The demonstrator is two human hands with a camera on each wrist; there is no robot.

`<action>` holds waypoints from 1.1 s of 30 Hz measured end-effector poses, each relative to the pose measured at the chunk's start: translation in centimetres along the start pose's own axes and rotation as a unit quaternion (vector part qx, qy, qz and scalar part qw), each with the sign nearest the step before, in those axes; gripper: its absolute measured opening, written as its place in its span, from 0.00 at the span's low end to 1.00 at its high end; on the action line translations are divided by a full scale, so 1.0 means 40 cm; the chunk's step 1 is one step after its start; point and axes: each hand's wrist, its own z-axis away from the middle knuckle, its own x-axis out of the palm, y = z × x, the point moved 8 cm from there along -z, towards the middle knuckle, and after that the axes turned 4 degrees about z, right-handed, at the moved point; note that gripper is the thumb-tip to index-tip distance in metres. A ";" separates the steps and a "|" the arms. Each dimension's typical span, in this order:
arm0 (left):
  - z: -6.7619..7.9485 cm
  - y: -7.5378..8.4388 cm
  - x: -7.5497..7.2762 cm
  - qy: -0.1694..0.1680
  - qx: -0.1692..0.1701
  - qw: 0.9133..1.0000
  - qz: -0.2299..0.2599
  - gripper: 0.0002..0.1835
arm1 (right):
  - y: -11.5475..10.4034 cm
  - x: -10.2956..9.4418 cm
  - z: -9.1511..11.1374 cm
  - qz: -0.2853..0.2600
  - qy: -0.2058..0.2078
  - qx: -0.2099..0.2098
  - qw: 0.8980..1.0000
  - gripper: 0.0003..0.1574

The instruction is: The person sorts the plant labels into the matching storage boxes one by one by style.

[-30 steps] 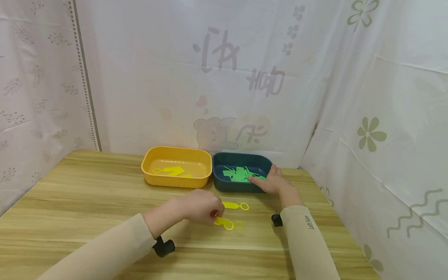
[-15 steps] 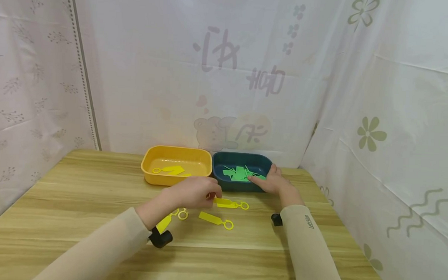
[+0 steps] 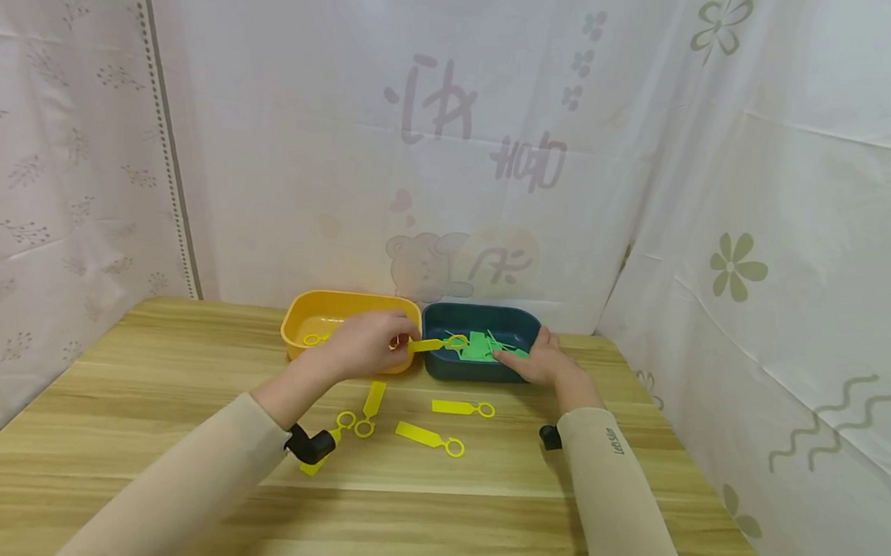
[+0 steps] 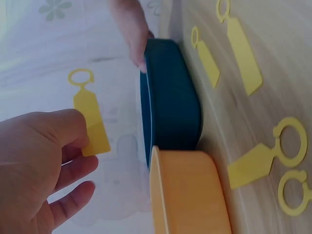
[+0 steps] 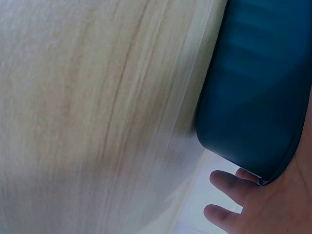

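Observation:
My left hand (image 3: 368, 341) pinches a flat yellow tag with a ring end (image 4: 92, 119) between thumb and fingers. It is over the front right part of the yellow bin (image 3: 296, 358), the ring pointing right and overlapping the dark blue bin (image 3: 452, 369) in the head view. My right hand (image 3: 546, 364) holds that blue bin at its right front corner, thumb over the rim and fingers along the outer end. Flat green pieces (image 3: 478, 346) lie inside the blue bin. Another yellow tag (image 3: 313, 338) shows in the yellow bin, partly hidden by my left hand.
On the wooden table (image 3: 495, 521) in front of the bins lie more ringed tags: one to the right (image 3: 451, 408), a slanted tag (image 3: 419, 434) and an upright tag (image 3: 373, 401). A further tag (image 3: 345, 420) is partly behind the black wrist mount (image 3: 311, 446). Curtains surround the table.
My left hand has picked up a yellow tag from beside the right-hand tag and carried it back and left to the yellow bin. My right hand stays at the blue bin.

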 end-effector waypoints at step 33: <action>0.029 -0.245 -0.041 0.031 -0.156 0.987 -0.009 0.15 | 0.001 0.005 -0.001 0.001 0.005 -0.001 1.000 0.91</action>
